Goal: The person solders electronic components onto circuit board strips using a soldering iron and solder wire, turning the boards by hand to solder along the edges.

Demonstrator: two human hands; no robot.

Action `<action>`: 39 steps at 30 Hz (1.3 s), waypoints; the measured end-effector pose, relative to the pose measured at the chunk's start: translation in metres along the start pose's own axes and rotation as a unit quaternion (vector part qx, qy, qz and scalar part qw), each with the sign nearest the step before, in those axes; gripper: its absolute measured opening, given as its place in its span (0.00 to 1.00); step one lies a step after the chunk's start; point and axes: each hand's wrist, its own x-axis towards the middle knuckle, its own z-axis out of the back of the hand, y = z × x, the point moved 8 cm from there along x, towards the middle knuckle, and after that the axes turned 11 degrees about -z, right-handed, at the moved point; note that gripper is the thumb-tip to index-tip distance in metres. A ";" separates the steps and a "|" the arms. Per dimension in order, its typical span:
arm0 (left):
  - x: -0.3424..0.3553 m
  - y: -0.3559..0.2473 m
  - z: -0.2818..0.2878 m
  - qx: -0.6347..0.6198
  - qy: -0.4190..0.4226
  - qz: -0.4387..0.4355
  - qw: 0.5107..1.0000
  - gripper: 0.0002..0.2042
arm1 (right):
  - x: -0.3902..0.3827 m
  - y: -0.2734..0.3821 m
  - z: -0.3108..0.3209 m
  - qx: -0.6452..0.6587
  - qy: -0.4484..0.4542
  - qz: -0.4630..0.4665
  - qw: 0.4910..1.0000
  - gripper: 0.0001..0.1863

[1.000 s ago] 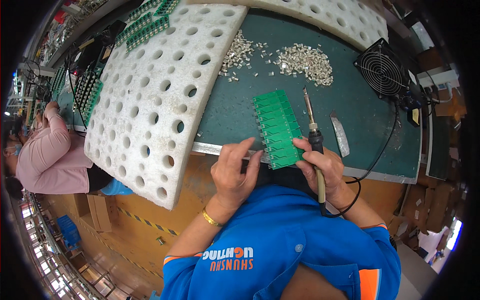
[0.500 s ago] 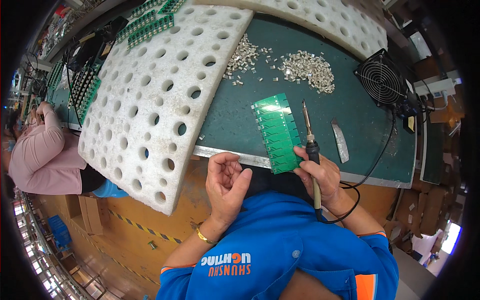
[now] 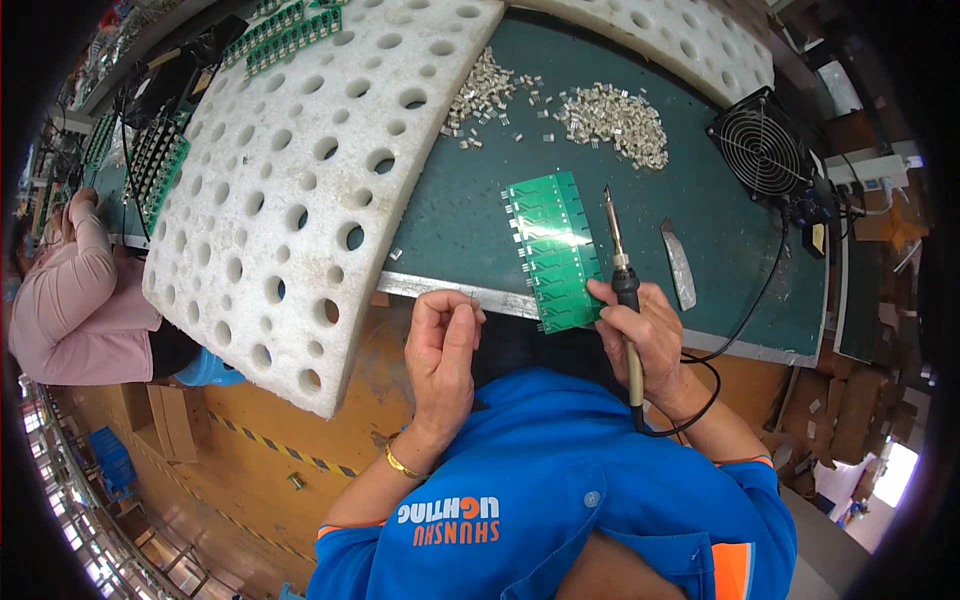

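My right hand (image 3: 645, 335) grips a soldering iron (image 3: 632, 350), tip upward, together with a green circuit board panel (image 3: 545, 245) held by its lower right corner, with small pins along its left edge. My left hand (image 3: 445, 355) is closed in a pinch left of the board, not touching it; whatever is between its fingertips is too small to make out. Beyond the board lie two piles of small silvery components (image 3: 610, 125) on the green bench (image 3: 445, 210). A silvery strip (image 3: 678, 265) lies right of the iron.
A thick white foam sheet with holes (image 3: 270, 175) covers the bench's left, with finished boards (image 3: 280, 40) on it; another sheet (image 3: 660, 30) lies behind. A black fan (image 3: 762, 145) with cables stands at the right. A person in pink (image 3: 70, 300) sits at the far left.
My left hand has drawn leftward from the board, and its fingers have come together in a pinch. The board has stayed in my right hand, slightly shifted.
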 end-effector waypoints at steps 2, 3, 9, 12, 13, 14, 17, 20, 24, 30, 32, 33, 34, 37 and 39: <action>0.001 -0.002 -0.001 0.014 0.006 0.000 1.000 0.05 | 0.000 -0.001 0.001 -0.013 0.001 0.010 1.000 0.21; 0.001 -0.004 -0.002 0.027 0.013 -0.004 1.000 0.06 | -0.002 -0.002 0.001 -0.012 0.003 0.007 1.000 0.21; 0.003 -0.013 -0.013 0.061 0.052 -0.009 0.997 0.06 | 0.000 0.000 0.010 -0.033 -0.001 0.013 0.999 0.22; 0.006 -0.018 -0.021 0.116 0.087 -0.013 0.989 0.05 | 0.011 0.010 0.021 -0.056 -0.042 0.039 0.997 0.21; 0.006 -0.019 -0.025 0.149 0.107 -0.021 0.983 0.04 | 0.015 0.013 0.022 -0.013 -0.037 0.032 0.999 0.20; 0.006 -0.020 -0.029 0.154 0.111 -0.010 0.982 0.03 | 0.020 0.016 0.023 0.030 -0.033 0.026 0.999 0.19; 0.002 -0.022 -0.048 0.157 0.189 -0.002 0.969 0.04 | 0.031 0.026 0.017 0.098 -0.010 0.019 0.995 0.18; 0.003 -0.027 -0.058 0.157 0.207 -0.019 0.966 0.04 | 0.031 0.029 0.009 0.118 -0.030 0.028 0.992 0.18; 0.005 -0.034 -0.059 0.167 0.224 -0.023 0.960 0.04 | 0.037 0.033 0.009 0.140 -0.029 0.024 0.989 0.18; 0.006 -0.033 -0.056 0.166 0.232 -0.022 0.958 0.05 | 0.042 0.022 0.009 0.193 0.011 -0.019 0.981 0.19; 0.006 -0.031 -0.048 0.169 0.227 0.003 0.959 0.04 | 0.044 0.011 0.017 0.216 -0.003 -0.072 0.974 0.17; 0.007 -0.032 -0.044 0.169 0.227 0.001 0.959 0.04 | 0.043 0.002 0.020 0.221 -0.020 -0.090 0.971 0.18; 0.008 -0.031 -0.038 0.163 0.215 0.008 0.963 0.03 | 0.044 -0.005 0.023 0.239 -0.028 -0.116 0.964 0.18; 0.009 -0.027 -0.022 0.166 0.157 0.014 0.973 0.03 | 0.050 -0.012 0.027 0.242 -0.036 -0.132 0.961 0.18; 0.012 -0.023 -0.011 0.174 0.109 0.014 0.978 0.02 | 0.061 -0.008 0.026 0.191 0.006 -0.124 0.974 0.13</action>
